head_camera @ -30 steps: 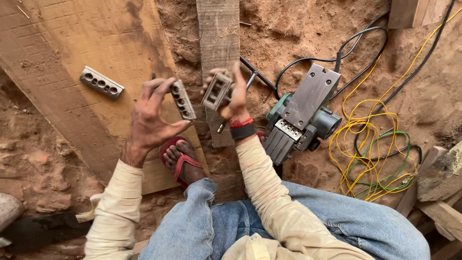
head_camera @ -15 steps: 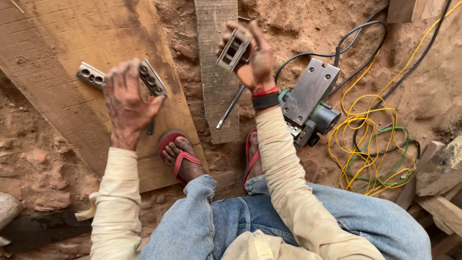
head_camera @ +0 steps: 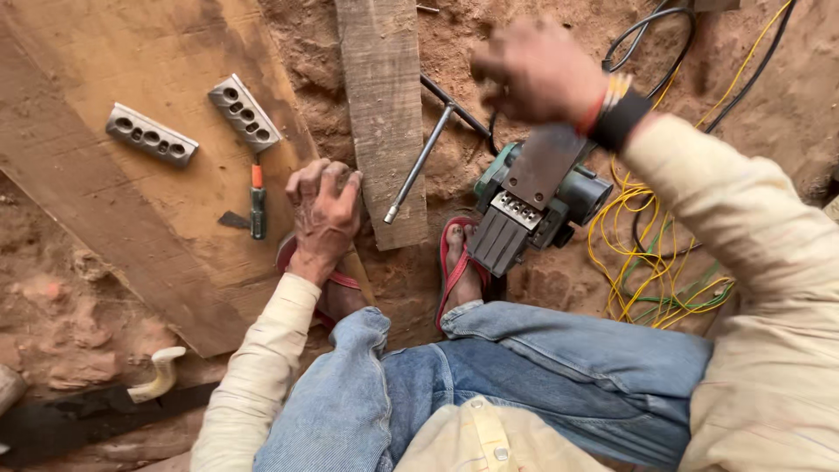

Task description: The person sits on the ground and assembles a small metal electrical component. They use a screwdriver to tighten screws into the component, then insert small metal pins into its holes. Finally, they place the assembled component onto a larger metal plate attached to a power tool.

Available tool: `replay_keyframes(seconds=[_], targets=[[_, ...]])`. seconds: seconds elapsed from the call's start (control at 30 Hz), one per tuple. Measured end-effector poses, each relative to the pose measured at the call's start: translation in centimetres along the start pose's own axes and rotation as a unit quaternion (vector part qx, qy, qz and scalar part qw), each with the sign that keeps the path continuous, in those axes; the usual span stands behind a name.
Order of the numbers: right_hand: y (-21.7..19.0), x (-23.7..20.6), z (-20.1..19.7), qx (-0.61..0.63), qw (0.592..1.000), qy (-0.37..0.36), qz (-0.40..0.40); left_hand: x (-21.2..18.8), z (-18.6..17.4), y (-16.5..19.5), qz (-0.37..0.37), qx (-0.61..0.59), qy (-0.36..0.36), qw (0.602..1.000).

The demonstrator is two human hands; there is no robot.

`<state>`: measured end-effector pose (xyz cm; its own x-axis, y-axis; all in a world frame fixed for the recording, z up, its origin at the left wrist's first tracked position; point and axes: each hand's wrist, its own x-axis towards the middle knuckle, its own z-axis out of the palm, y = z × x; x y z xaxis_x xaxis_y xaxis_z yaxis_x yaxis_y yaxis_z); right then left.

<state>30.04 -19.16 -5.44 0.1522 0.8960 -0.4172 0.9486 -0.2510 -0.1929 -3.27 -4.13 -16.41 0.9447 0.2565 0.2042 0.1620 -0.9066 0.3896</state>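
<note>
knees and feet: the person crouches in blue jeans, red sandals on bare earth; one sandalled foot [head_camera: 459, 262] sits just beside the electric planer.
left hand: the left hand [head_camera: 323, 214] rests palm down on the near edge of the wide board [head_camera: 149, 218], fingers [head_camera: 336, 179] loosely curled and released, grasping nothing.
screwdriver: a small screwdriver [head_camera: 257, 201] with an orange and green handle lies on the wide board just beside the left hand, not touched.
metal blocks: two grey metal blocks with rows of holes lie on the wide board, apart from each other; the nearer block [head_camera: 245, 114] sits just above the screwdriver, the farther block [head_camera: 151, 135] lies towards the board's left side. both are set down and out of the hands.
electric planer: the green electric planer [head_camera: 533, 201] lies tipped on the earth with its metal sole showing, between the foot and the yellow wires [head_camera: 647, 262].
right hand: the right hand [head_camera: 537, 74] hangs blurred above the planer, a red and black band at the wrist; the fingers look closed, but i cannot tell whether they hold anything.
narrow plank: a narrow plank [head_camera: 380, 114] lies between the hands, with a metal rod [head_camera: 419, 166] leaning across its right edge.
progress: judging from this, two blocks are laid aside, the planer lies open to view, and the work on it looks unfinished.
</note>
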Motion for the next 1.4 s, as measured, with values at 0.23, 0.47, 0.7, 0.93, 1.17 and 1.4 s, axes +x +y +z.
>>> replay_keyframes(seconds=[0.23, 0.47, 0.7, 0.93, 1.17, 1.4], targets=[[-2.8, -0.9, 5.9, -0.183, 0.976, -0.09, -0.081, 0.4, -0.9, 1.5, -0.084, -0.105, 0.008, 0.991], [-1.8, -0.1, 4.3, -0.209, 0.969, -0.071, -0.108, 0.3, 2.0, 4.8, -0.189, -0.368, -0.125, 0.902], [-0.5, 0.1, 2.6, -0.005, 0.992, 0.097, -0.075, 4.0, 0.8, 0.9, -0.378, -0.673, -0.149, 0.618], [1.3, -1.7, 1.3, -0.008, 0.986, 0.165, -0.003, 14.0, 0.6, 0.8, -0.219, -0.605, -0.091, 0.761], [-3.5, 1.0, 5.4, -0.003, 0.998, 0.062, -0.005, 10.6, -1.2, -1.6, -0.147, -0.219, 0.019, 0.964], [-5.6, 1.5, 7.1, -0.058, 0.997, 0.024, 0.051, 0.2, 0.1, -2.0, -0.135, -0.157, -0.04, 0.978]])
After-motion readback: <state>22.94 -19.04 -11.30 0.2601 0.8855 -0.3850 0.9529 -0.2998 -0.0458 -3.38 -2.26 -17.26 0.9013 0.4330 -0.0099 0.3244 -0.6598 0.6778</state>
